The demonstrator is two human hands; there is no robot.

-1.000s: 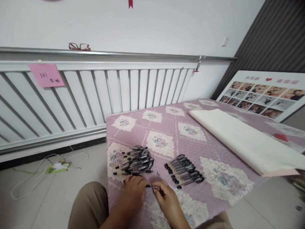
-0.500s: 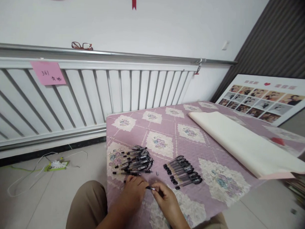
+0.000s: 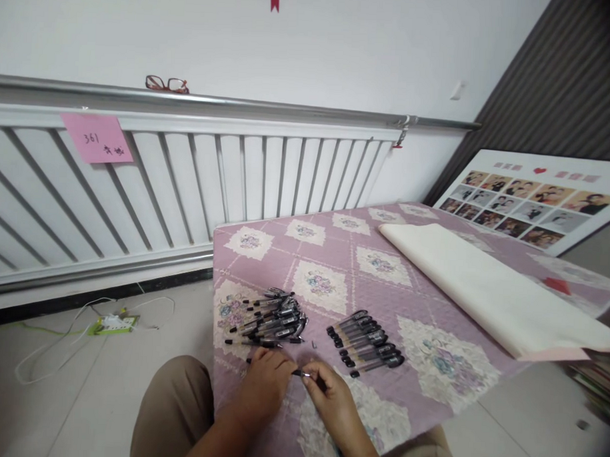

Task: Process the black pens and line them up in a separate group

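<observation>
My left hand (image 3: 264, 386) and my right hand (image 3: 329, 396) meet at the near edge of the purple quilted table cover (image 3: 334, 256). Both are closed on a black pen (image 3: 300, 373) held between them, the left on its barrel, the right pinching its tip end. Just beyond my left hand lies a loose heap of black pens (image 3: 272, 321). To its right, several capped black pens lie side by side in a neat row (image 3: 366, 340). A tiny loose part (image 3: 314, 345) rests between the two groups.
A long cream roll of paper (image 3: 487, 295) lies across the right side of the table. A white radiator (image 3: 186, 184) with a pink note (image 3: 97, 138) stands behind, red glasses (image 3: 167, 84) on its pipe. A photo board (image 3: 531, 196) leans at the right. Cables (image 3: 96, 328) lie on the floor.
The view has shifted slightly; my hands stay together on the pen with barely any movement. The pen groups have not moved.
</observation>
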